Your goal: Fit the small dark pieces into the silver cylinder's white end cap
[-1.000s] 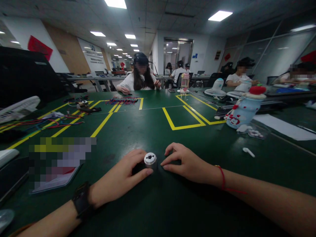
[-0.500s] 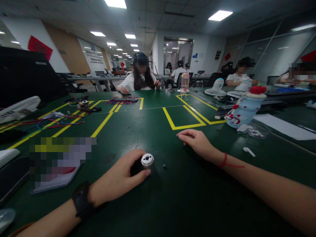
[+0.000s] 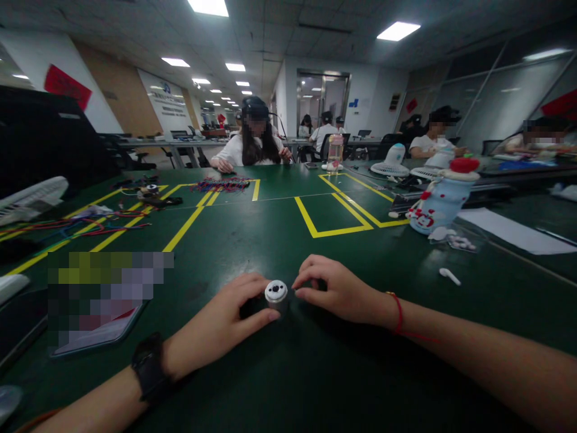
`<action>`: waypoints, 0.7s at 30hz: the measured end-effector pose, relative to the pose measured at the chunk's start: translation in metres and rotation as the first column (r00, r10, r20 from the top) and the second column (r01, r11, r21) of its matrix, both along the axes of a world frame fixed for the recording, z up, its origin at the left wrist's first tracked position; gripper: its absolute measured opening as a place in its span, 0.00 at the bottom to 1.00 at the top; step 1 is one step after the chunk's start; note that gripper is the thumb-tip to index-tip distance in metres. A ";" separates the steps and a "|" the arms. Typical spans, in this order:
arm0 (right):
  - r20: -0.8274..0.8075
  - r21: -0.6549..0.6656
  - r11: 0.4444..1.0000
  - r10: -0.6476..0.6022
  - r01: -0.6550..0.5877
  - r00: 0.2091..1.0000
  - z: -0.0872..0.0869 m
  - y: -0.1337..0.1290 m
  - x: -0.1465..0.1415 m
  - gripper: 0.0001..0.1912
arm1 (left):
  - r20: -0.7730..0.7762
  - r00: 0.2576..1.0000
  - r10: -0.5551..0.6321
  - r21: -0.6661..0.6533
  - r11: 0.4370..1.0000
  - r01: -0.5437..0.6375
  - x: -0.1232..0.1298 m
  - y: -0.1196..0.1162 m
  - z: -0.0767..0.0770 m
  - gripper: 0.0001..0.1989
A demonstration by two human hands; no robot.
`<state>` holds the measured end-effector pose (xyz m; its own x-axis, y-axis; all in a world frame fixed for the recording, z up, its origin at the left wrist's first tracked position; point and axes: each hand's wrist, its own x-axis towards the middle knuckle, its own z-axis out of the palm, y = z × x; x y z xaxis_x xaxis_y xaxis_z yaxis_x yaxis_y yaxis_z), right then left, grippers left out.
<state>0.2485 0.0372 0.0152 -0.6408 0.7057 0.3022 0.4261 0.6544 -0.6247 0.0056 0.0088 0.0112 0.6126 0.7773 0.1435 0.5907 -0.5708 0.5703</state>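
Observation:
On the dark green table (image 3: 252,385) stands a short metal cylinder (image 3: 276,293), upright, with a white top that has dark holes. My left hand (image 3: 225,316) comes from the left with thumb and fingers round the cylinder's side. Just right of the cylinder is my right hand (image 3: 331,288), its thumb and index fingertips close together in a pinch. Anything between those fingertips is too small to make out. The small dark ring seen on the table earlier is no longer visible.
A blurred-out card or phone (image 3: 103,325) lies left. Wires (image 3: 223,185) are bundled farther back. On the right stand a blue bottle (image 3: 439,201), a white earbud (image 3: 449,276) and paper (image 3: 518,231). A person (image 3: 255,141) sits across the table.
My right hand has moved left and down to beside the cylinder, its fingers now pinched. The cylinder sits slightly farther right in view, still in my left hand. The small ring has gone from sight.

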 end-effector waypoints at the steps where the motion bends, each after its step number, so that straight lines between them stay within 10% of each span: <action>1: -0.065 -0.010 0.999 -0.033 0.032 0.997 0.002 -0.001 -0.002 0.07 | -0.001 1.000 -0.001 0.003 1.000 0.001 0.000 0.000 0.000 0.10; 21: -0.134 -0.068 0.996 -0.061 0.053 0.989 0.017 -0.016 -0.021 0.09 | -0.003 1.000 -0.002 0.058 0.998 0.002 0.004 0.000 -0.003 0.11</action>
